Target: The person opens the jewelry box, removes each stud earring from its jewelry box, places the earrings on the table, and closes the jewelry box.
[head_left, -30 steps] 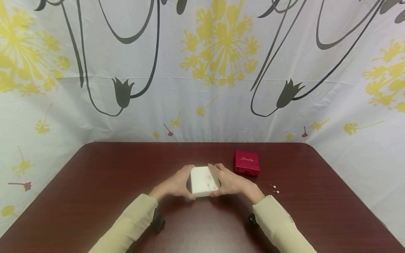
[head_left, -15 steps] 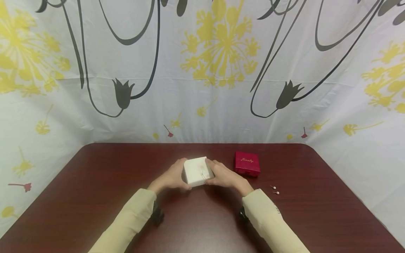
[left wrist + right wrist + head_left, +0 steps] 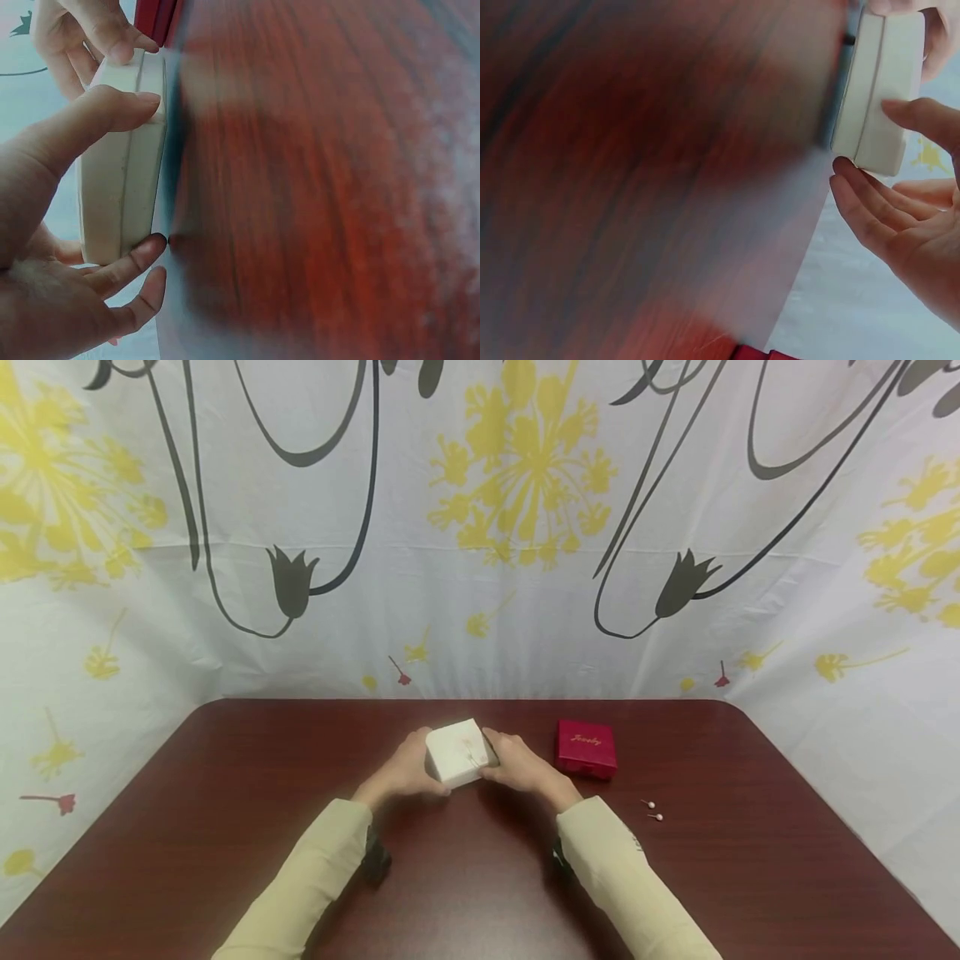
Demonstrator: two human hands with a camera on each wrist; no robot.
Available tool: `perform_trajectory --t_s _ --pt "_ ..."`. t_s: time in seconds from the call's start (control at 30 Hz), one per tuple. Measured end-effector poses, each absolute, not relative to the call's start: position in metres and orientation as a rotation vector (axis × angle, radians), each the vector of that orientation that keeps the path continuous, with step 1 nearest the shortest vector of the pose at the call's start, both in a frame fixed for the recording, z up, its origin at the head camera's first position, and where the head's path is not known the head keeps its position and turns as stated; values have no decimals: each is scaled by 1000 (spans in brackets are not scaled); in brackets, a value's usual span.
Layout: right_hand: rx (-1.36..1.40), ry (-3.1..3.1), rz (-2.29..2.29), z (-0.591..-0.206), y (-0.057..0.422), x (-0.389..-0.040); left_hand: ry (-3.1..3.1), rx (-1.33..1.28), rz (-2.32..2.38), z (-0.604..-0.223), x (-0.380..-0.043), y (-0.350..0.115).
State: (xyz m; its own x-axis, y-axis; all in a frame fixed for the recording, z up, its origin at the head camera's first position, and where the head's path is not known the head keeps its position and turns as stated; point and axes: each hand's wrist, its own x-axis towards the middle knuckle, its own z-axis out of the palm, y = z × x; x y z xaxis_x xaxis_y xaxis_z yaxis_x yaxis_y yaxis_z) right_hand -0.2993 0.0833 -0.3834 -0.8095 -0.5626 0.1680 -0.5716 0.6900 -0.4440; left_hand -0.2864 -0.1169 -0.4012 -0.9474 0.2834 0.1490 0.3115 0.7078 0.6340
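A white box with rounded corners and a small printed design on top sits between both hands, turned at a slant. A seam runs round its side, between lid and base. My left hand grips the left side, thumb on the near face and fingers round the far edge. From the right, my right hand holds it, its thumb on the near side and its fingertips at the corner. The underside is close over the dark red wooden table.
Right of the hands lies a red box with gold "Jewelry" lettering. Two pearl-headed stud earrings, one just behind the other, lie nearer on the right. A white patterned curtain hangs behind the table's far edge.
Both hands have carried the white box left and farther away, turning it counterclockwise. The red box and the earrings have stayed in place.
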Motion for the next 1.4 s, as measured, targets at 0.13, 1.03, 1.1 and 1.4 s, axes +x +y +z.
perform_trajectory --t_s 0.13,1.03,1.1,1.4 --pt "930 -2847 778 -384 80 -302 -2862 -452 -1076 -402 -289 -117" --pt "913 -2837 731 -393 65 -309 -2957 -243 -1029 -403 -293 -119" --pt "918 -2837 733 -393 64 -309 -2976 -233 -1007 -402 -293 -119" --pt "909 -2858 735 -395 65 -309 -3036 -214 -979 -401 -293 -117"
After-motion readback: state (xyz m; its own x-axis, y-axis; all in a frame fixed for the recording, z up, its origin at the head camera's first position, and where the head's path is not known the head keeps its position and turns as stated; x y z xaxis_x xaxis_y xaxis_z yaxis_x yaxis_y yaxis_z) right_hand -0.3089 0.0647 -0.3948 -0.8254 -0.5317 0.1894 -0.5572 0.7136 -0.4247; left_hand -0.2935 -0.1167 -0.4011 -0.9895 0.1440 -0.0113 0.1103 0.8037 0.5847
